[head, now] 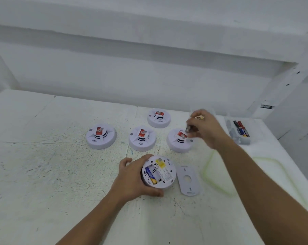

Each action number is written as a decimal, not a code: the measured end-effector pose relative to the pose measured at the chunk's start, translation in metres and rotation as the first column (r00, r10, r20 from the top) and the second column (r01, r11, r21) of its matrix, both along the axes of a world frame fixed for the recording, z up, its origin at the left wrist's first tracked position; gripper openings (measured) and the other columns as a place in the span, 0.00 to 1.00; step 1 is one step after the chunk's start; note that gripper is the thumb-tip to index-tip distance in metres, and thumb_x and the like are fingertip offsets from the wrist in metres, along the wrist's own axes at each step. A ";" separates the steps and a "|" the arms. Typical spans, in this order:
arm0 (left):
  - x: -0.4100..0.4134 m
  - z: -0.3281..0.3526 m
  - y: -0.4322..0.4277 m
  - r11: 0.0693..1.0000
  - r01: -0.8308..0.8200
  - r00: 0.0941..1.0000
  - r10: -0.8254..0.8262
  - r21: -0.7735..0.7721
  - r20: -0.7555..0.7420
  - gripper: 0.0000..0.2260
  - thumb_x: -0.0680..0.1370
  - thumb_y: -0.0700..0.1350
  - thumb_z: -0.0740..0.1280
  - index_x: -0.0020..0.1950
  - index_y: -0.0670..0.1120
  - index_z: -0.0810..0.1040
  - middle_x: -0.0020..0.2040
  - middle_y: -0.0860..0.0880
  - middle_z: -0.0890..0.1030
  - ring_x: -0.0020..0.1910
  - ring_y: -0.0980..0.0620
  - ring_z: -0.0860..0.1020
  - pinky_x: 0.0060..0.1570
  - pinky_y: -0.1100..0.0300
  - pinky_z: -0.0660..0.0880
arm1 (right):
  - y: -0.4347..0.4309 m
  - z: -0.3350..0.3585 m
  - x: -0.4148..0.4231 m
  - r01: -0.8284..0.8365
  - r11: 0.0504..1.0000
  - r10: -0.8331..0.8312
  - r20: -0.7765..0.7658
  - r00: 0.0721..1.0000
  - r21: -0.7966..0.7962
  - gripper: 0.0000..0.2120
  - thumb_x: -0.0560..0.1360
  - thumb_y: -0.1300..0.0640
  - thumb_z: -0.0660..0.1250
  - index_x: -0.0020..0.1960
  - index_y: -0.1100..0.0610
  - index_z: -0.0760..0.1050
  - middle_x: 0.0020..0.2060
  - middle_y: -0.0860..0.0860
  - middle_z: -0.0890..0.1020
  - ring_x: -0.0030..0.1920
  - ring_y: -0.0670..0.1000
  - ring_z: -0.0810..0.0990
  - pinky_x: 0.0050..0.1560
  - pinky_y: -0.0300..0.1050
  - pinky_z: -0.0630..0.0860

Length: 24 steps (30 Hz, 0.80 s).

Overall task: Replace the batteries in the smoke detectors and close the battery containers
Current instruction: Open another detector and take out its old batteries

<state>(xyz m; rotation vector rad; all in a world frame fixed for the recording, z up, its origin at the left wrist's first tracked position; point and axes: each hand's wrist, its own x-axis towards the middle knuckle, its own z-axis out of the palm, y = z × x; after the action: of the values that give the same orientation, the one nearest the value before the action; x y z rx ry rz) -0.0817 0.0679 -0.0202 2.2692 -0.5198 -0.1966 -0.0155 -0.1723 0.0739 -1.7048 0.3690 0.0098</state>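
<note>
My left hand grips an upturned white smoke detector on the table; its battery bay is open and one blue-and-yellow battery lies inside. The detector's oval back cover lies flat just to its right. My right hand, blurred, is raised over the far right detector and pinches a small battery in its fingertips. Three more white detectors with red labels stand face up: one at the left, one in the middle, one at the back.
A clear plastic box with several batteries stands at the right rear of the white table. A clear lid with a green rim lies under my right forearm. A white wall rises behind the table.
</note>
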 end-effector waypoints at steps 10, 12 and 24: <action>0.000 0.000 -0.002 1.000 -0.014 1.000 0.014 0.008 -0.002 0.40 0.51 0.65 0.78 0.57 0.78 0.60 0.57 0.80 0.66 0.57 0.83 0.52 0.64 0.62 0.53 | -0.059 -0.033 0.071 -0.250 0.630 -0.011 -0.331 0.944 -0.735 0.09 0.69 0.69 0.67 0.39 0.59 0.68 0.35 0.57 0.76 0.35 0.57 0.77 0.37 0.49 0.79; 0.000 0.002 -0.003 1.000 -0.012 1.000 0.012 0.003 -0.006 0.42 0.51 0.66 0.78 0.57 0.81 0.57 0.57 0.80 0.66 0.56 0.83 0.53 0.63 0.66 0.52 | -0.056 -0.039 0.074 -0.298 0.519 -0.015 -0.357 0.934 -0.801 0.12 0.68 0.66 0.70 0.34 0.60 0.66 0.31 0.54 0.73 0.34 0.55 0.74 0.29 0.40 0.70; 0.002 -0.005 -0.003 0.999 -0.019 1.000 0.019 0.033 -0.014 0.42 0.50 0.69 0.77 0.58 0.79 0.58 0.57 0.78 0.68 0.58 0.80 0.58 0.65 0.63 0.51 | -0.072 -0.046 0.081 -0.136 0.761 -0.060 -0.277 0.959 -0.635 0.12 0.74 0.68 0.63 0.35 0.57 0.67 0.37 0.57 0.76 0.33 0.54 0.76 0.32 0.41 0.74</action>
<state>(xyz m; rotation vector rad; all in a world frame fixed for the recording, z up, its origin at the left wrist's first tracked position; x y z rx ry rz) -0.0796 0.0646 -0.0247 2.3018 -0.4908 -0.2133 0.0660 -0.2442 0.0280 -2.4209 0.5997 0.1773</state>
